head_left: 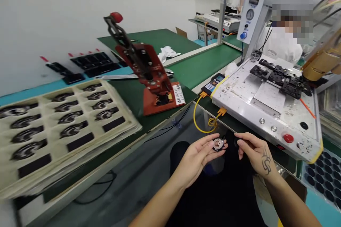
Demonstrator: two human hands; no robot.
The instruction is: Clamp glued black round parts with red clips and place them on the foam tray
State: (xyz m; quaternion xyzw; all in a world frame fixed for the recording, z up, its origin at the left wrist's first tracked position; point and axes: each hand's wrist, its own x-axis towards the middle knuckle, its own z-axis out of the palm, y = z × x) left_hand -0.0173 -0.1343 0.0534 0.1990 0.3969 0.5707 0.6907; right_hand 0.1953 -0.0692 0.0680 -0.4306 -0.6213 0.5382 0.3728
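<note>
My left hand (204, 151) is closed on a small round metal part (218, 144), which looks like a watch case with a shiny rim and a pale centre. It is held above my lap, its face turned up. A short distance to the right, my right hand (249, 147) has thumb and fingers brought together in a pinch. Something dark seems to be between them, but against the black trousers (229, 184) I cannot make it out. The two hands do not touch each other.
At left, a stack of cream trays (128, 124) holds dark metal parts. A red hand press (157, 74) stands beyond it. On the right is a white machine (234, 103) with a yellow cable (195, 117). A sheet of black discs (323, 173) lies lower right. A person (282, 42) sits behind.
</note>
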